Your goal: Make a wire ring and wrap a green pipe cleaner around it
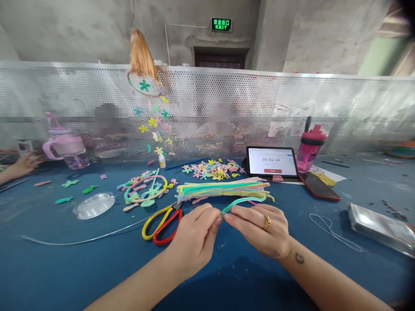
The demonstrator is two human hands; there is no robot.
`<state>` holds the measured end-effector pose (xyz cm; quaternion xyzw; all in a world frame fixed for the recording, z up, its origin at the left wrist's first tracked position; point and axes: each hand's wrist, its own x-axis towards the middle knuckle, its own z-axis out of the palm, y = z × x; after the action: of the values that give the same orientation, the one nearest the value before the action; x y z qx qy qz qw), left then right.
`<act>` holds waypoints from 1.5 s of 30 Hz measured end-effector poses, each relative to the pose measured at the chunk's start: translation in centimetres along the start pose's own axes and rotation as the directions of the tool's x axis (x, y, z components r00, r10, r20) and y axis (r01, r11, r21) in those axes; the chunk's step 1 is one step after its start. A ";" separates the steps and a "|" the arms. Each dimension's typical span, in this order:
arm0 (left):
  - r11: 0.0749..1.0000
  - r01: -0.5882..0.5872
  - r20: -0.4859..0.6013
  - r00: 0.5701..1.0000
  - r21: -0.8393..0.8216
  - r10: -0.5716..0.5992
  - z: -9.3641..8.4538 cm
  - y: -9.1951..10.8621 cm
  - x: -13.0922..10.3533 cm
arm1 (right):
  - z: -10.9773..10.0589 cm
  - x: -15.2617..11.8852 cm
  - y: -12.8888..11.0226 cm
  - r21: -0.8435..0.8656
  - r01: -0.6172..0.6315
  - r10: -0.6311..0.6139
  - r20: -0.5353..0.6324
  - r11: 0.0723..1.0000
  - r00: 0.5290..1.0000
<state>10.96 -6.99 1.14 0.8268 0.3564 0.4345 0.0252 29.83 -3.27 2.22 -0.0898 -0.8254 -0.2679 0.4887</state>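
My left hand [198, 231] and my right hand [262, 226] meet fingertip to fingertip above the table. A teal pipe cleaner [241, 200] is pinched between them; its free length curves up and right over the right hand. Its other end is hidden by the fingers. Just behind lies a bundle of pastel pipe cleaners [223, 189]. Beside my left hand rest scissors with one yellow and one red handle [167, 233]. A thin, pale wire [94, 241] stretches left from near the scissors.
Pipe-cleaner flowers [214, 169] lie piled behind the bundle, near a decorated ring [145, 188]. A clear dish [95, 205] is at left. A tablet [271, 162], phone [319, 185] and pink bottle [311, 149] stand or lie right. At far left, another person's hand [27, 163] shows.
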 end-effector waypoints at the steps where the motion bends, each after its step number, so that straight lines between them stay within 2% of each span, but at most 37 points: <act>1: 1.000 0.000 -0.002 1.000 0.000 0.000 0.1 0.0 0.0 | -0.1 0.1 0.0 -0.011 0.016 -0.016 0.003 1.000 1.000; 9: 0.999 0.024 -0.015 1.000 -0.037 -0.024 0.2 0.3 0.2 | -0.6 0.5 0.1 -0.093 0.106 -0.103 0.038 0.990 0.994; 17: 1.000 -0.004 -0.018 1.000 0.006 0.004 0.2 0.1 0.1 | -0.4 0.1 0.1 -0.076 0.102 -0.098 0.052 0.992 0.994; 21: 0.997 -0.054 -0.041 0.998 0.054 0.056 0.1 -0.1 0.1 | 0.1 -0.5 -0.1 -0.041 0.045 -0.044 0.035 0.998 0.998; 24: 0.992 -0.089 -0.061 0.994 0.086 0.094 0.0 -0.2 0.0 | 0.4 -0.3 -0.4 0.011 -0.055 0.054 0.018 0.998 0.998; 27: 0.986 -0.109 -0.064 0.991 0.123 0.117 0.1 -0.4 0.0 | 0.6 0.1 -0.7 0.097 -0.159 0.157 0.022 0.983 0.987; 31: 0.979 -0.124 -0.070 0.988 0.162 0.137 0.3 -0.7 0.0 | 1.0 0.2 -0.8 0.206 -0.239 0.241 0.012 0.949 0.970; 35: 0.974 -0.130 -0.063 0.988 0.186 0.144 0.6 -0.8 0.1 | 1.4 0.0 -0.7 0.258 -0.312 0.309 0.051 0.914 0.950; 39: 0.969 -0.124 -0.027 0.991 0.212 0.133 0.7 -0.8 0.1 | 1.4 -0.1 -0.5 0.282 -0.358 0.344 0.098 0.890 0.934; 45: 0.953 -0.151 -0.013 0.987 0.263 0.160 0.6 -0.7 0.3 | 1.5 -0.4 -0.3 0.265 -0.328 0.314 0.096 0.907 0.945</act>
<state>11.09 -6.14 0.79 0.8408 0.3446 0.3984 -0.1245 28.80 -2.63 1.19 -0.1618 -0.8408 -0.0630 0.5127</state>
